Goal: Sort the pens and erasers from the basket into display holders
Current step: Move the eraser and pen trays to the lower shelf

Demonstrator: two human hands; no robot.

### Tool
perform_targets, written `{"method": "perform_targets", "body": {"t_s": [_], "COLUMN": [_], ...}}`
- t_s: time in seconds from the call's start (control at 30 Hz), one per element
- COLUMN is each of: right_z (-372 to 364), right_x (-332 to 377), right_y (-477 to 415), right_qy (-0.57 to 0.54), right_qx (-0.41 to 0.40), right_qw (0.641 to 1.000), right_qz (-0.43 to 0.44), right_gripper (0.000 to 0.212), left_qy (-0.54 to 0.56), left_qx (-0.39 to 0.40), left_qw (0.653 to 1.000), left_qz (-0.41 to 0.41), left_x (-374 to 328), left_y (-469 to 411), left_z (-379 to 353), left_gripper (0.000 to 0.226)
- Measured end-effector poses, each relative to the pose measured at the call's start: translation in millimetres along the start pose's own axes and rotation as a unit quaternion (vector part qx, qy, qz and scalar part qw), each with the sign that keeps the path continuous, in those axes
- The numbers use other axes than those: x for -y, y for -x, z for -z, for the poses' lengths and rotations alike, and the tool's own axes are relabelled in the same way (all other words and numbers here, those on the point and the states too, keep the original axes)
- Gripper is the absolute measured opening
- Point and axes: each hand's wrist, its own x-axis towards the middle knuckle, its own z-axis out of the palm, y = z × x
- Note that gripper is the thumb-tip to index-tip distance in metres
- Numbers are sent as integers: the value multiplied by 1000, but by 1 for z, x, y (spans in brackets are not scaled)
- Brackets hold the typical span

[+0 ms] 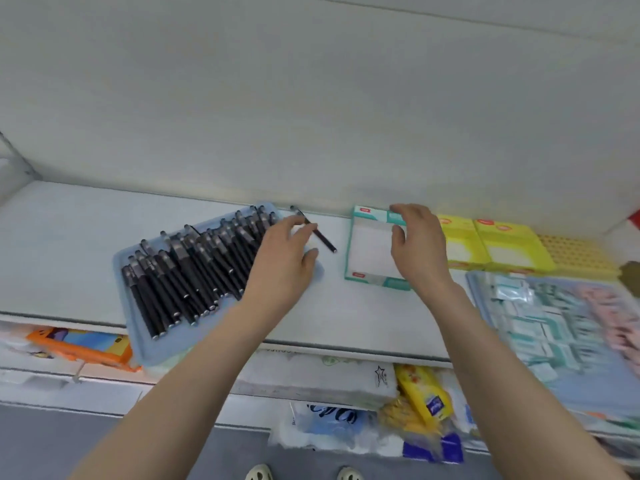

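left hand (287, 258): thumb and fingertips pinched on one black pen (325, 242). the pen sits at a slant, grey end pointing away toward the back wall, other end sticking out to the right of the fingers, toward the right hand. can't tell if it is clear of the shelf (69, 244) or touching it.

the rest of the pens (187, 268) are packed side by side in a blue tray (156, 348) just left of the left hand. the left wrist crosses the tray's right edge.

right hand (415, 244): fingers curled over the far rim of a teal display box (367, 251), thumb down on the inner side, so it is gripping the box. the box lies flat on the shelf, open side up with white interior showing. it sits between the two hands, mostly left of the right palm and well apart from the pen tip.

two yellow boxes (485, 245) stand side by side, touching each other, just right of the right hand. whether they touch the teal box is hidden by the hand.

wrapped erasers (554, 323), teal-white and pink, fill a second blue tray (571, 393) right of the right forearm. a yellow perforated panel (575, 251) lies beyond it.

lower shelf, below the forearms: an orange package (83, 344) left of the left arm, a yellow packet (422, 393) and plastic bags between the arms.
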Motion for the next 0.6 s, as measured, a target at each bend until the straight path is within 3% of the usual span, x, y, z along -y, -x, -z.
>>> {"method": "perform_targets", "body": {"t_s": [0.2, 0.37, 0.47, 0.6], "right_z": [30, 33, 24, 10], "right_x": [-49, -53, -42, -30], "right_y": [10, 9, 8, 8], "right_qy": [111, 123, 112, 105], "right_qx": [79, 103, 123, 124], "right_qw": [988, 985, 984, 985], "right_qz": [-74, -70, -63, -57], "right_gripper": [46, 45, 42, 40], "left_qy": [-23, -72, -142, -198], "left_qx": [128, 78, 137, 202], "left_qw": [985, 992, 980, 957], "left_qz": [-112, -66, -28, -61], "left_x": [-49, -33, -11, 6], "left_y": [-32, -50, -66, -82], "left_z": [-58, -55, -43, -47], "left_gripper": [45, 34, 48, 40]}}
